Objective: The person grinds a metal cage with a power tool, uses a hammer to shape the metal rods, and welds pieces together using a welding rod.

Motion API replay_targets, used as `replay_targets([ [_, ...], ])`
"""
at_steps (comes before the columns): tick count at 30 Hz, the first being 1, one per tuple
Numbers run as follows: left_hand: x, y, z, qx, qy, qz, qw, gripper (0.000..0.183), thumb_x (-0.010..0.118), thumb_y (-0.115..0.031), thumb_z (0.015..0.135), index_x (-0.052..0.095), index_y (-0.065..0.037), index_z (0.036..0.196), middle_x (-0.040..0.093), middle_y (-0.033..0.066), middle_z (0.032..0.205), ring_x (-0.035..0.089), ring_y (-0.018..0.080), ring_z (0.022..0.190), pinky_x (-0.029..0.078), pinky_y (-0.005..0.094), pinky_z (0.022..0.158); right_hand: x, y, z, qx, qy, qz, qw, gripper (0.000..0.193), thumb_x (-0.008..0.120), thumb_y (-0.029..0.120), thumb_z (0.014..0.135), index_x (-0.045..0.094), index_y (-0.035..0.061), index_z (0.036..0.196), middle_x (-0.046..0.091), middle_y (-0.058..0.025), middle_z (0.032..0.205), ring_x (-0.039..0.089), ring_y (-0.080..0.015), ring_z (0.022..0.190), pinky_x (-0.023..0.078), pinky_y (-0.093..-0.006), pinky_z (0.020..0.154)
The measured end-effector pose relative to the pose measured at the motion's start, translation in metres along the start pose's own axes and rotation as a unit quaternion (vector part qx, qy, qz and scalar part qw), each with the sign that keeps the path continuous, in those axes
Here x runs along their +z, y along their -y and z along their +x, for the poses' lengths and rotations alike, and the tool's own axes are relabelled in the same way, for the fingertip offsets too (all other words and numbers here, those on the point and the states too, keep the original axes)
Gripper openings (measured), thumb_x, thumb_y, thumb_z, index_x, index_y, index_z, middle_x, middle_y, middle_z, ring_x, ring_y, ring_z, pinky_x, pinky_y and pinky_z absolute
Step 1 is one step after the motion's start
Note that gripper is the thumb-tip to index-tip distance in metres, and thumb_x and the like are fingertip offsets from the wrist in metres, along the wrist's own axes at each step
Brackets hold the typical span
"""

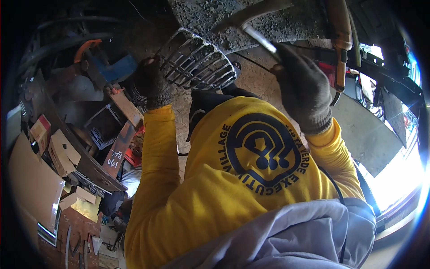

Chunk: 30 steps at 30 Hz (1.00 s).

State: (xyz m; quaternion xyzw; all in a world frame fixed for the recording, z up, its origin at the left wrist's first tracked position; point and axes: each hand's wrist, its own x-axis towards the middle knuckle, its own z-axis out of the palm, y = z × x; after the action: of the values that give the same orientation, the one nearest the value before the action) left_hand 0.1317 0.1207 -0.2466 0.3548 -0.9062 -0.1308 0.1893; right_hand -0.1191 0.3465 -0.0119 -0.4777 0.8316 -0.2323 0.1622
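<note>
My left hand, in a dark knit glove, is closed on the left end of a cage-like metal grille made of bent bars. The grille is tilted in front of my chest, next to a gritty worktop. In my right hand, also gloved, is a hammer with a shiny metal shaft. Its long, slightly curved head is raised over the worktop, above and to the right of the grille. The glove hides the lower end of the hammer.
Dark grit covers the worktop at the far side. At its right hangs a tool with a brown wooden handle. Cardboard boxes, a blue box and scrap clutter the left. A pale flat panel leans at the right.
</note>
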Motion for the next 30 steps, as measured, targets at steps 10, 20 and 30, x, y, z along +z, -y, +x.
replay_targets([
  [10,0.007,0.009,0.000,0.083,-0.113,-0.024,0.990,0.031,0.081,-0.029,0.073,0.070,-0.007,0.091,0.068,0.0097,0.080,0.068,0.0306,0.076,0.053,0.0416,0.067,-0.002,0.000,-0.002,-0.021,-0.045,0.013,0.999,0.037,0.068,0.014,0.093,0.066,0.0114,0.129,0.070,-0.0146,0.089,0.071,-0.0315,0.078,0.057,-0.0405,0.068],
  [20,0.010,0.004,-0.003,-0.099,-0.087,-0.176,0.975,0.041,0.084,-0.037,0.071,0.071,-0.005,0.092,0.069,0.0122,0.080,0.069,0.0313,0.074,0.054,0.0414,0.066,0.001,-0.003,-0.003,-0.061,-0.032,-0.016,0.997,0.039,0.070,0.015,0.091,0.066,0.0129,0.130,0.069,-0.0122,0.083,0.070,-0.0303,0.072,0.057,-0.0404,0.064],
  [30,0.008,0.013,-0.007,-0.007,-0.095,-0.058,0.994,0.028,0.065,-0.033,0.096,0.073,-0.006,0.092,0.072,0.0120,0.085,0.069,0.0293,0.077,0.054,0.0399,0.070,-0.001,0.001,-0.010,0.004,0.023,-0.023,0.999,0.040,0.070,0.012,0.090,0.065,0.0098,0.129,0.069,-0.0131,0.084,0.071,-0.0309,0.073,0.057,-0.0403,0.066],
])
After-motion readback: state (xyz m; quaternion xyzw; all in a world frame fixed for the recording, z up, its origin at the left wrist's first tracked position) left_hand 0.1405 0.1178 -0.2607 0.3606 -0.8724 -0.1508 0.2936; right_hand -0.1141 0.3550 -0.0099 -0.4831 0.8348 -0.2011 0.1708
